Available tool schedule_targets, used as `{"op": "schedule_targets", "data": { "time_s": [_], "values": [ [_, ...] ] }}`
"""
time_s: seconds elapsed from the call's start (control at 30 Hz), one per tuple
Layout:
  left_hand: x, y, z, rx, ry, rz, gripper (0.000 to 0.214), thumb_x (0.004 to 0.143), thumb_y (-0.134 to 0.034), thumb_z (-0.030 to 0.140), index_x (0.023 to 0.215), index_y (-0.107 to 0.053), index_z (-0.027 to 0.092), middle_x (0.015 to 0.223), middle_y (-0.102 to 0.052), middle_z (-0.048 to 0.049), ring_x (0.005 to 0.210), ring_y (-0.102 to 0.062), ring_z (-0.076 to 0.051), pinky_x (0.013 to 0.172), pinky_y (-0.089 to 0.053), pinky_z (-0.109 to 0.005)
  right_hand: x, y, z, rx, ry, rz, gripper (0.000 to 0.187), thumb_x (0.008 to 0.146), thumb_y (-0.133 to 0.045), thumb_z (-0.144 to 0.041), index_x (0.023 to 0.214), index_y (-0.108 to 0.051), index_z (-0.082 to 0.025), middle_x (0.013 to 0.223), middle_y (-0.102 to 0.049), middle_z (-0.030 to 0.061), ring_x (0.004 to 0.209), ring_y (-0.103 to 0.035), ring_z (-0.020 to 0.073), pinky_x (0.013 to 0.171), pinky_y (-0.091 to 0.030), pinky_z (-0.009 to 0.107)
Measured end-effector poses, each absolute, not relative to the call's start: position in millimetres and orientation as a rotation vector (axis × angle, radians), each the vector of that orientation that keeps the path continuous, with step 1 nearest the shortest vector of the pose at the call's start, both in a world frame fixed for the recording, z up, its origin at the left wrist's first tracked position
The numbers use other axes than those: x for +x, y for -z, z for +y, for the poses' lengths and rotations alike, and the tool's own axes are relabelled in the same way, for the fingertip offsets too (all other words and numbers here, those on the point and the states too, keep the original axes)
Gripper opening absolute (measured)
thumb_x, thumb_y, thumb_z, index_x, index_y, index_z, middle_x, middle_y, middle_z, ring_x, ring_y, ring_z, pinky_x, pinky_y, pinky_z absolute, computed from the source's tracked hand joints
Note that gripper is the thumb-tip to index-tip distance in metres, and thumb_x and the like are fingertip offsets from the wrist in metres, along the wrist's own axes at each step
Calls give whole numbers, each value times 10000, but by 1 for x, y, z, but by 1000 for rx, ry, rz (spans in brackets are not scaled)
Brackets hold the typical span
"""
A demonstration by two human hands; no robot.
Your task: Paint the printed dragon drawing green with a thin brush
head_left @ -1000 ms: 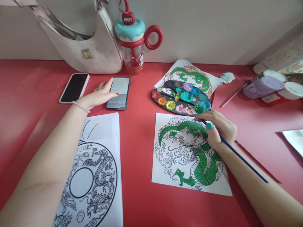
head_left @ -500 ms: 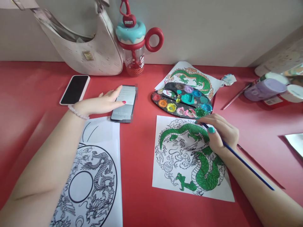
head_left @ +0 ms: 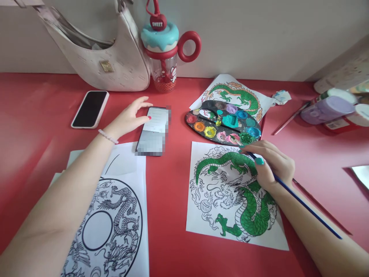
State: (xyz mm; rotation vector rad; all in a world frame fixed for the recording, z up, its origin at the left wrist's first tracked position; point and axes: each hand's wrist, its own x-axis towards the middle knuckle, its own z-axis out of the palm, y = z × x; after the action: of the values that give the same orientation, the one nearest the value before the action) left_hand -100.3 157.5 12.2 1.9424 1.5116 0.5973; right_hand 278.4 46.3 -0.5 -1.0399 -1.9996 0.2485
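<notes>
The red tabletop [head_left: 170, 231] runs back to a pale wall, where a cream handbag [head_left: 115, 61] leans beside a teal-lidded water bottle [head_left: 161, 57]. My left hand [head_left: 129, 117] lies open with spread fingers, its fingertips on the upper left edge of the lit phone [head_left: 154, 130]. Compared with a second ago, that phone has slid toward me and to the right; its near end now touches the top corner of the uncoloured dragon sheet [head_left: 115, 215], and my hand has moved from lying over it to only touching its edge. I take that to mean I have drawn the screen closer to where I am painting. The dark phone [head_left: 90, 109] lies apart to the left, unmoved.

My right hand [head_left: 272, 163] is closed on the blue paintbrush [head_left: 305, 206], whose bristles rest in the green paint well at the near edge of the palette [head_left: 223, 121], just as before, so the brush is loading green. Below it lies the half-green dragon page [head_left: 233, 192]. A finished dragon sheet [head_left: 230, 92] lies under the palette's far side, with paint bottles [head_left: 328, 107] at far right.
</notes>
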Motion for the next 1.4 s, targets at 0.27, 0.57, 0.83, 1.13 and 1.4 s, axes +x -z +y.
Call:
{"op": "schedule_targets", "data": {
  "time_s": [0.27,0.57,0.83,1.13,1.4],
  "values": [
    [-92,-8,159,1936,-750,1616,614,762,-601,279,1331,-384,198,1248,-577,-78,1222,-483,-209,1063,-346,-393,279,1,47,-1040,-248,-2001,242,860,-397,-177,925,-629,-201,809,-610,38,743,-581,146,683,-457,309],
    [-93,-1,162,1920,-835,1641,507,783,-576,258,1264,-434,181,1152,-622,-74,1154,-528,-182,1051,-363,-367,278,1,45,-1069,-274,-1976,246,864,-401,-194,923,-638,-224,813,-609,30,739,-585,151,682,-456,316],
    [-91,-11,155,1996,-614,1620,630,759,-587,310,1348,-365,273,1310,-537,-39,1291,-395,-238,1118,-243,-461,278,1,46,-1049,-270,-1984,248,854,-410,-179,922,-644,-223,814,-611,36,735,-582,151,675,-452,316],
    [-93,-9,158,1987,-617,1613,648,761,-575,317,1362,-339,258,1321,-530,-48,1280,-411,-232,1117,-248,-455,279,3,46,-1051,-264,-1984,237,851,-410,-178,918,-637,-204,809,-609,39,740,-583,148,682,-452,310],
    [-92,-7,158,1974,-643,1609,622,769,-554,310,1354,-351,253,1308,-538,-47,1279,-414,-227,1118,-247,-458,279,3,46,-1061,-268,-1979,248,851,-404,-179,922,-639,-218,806,-611,34,733,-584,149,672,-451,312]
  ]
}}
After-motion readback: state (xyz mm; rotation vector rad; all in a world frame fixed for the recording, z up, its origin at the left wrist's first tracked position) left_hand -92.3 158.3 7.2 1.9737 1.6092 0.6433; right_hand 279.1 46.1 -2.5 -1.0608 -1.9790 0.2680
